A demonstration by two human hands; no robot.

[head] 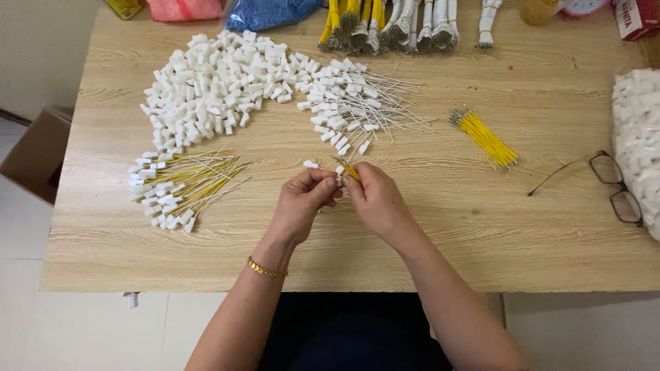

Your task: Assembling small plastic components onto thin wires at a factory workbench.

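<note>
Head view: left hand (306, 199) and right hand (375, 196) are meeting, both pinching 1 small white plastic connector (339, 171) with thin yellow wires (348, 168) just above the fingertips.

Looks like a home piecework bench: a wood-grain surface (550, 227) heaped with white plastic connectors (206, 89), bundled yellow wires (485, 137), tiled floor (27, 240) below, cardboard box (34, 154) alongside, reading glasses (615, 185) set aside.

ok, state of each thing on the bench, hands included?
left hand: pinching a white connector
right hand: gripping a yellow wire
loose connector pile: heaped, no wires
yellow-wired connectors: assembled, fanned out
white-wired connectors: assembled, spread
yellow wire bundle: loose, lying flat
glasses: unfolded, at table edge
</note>
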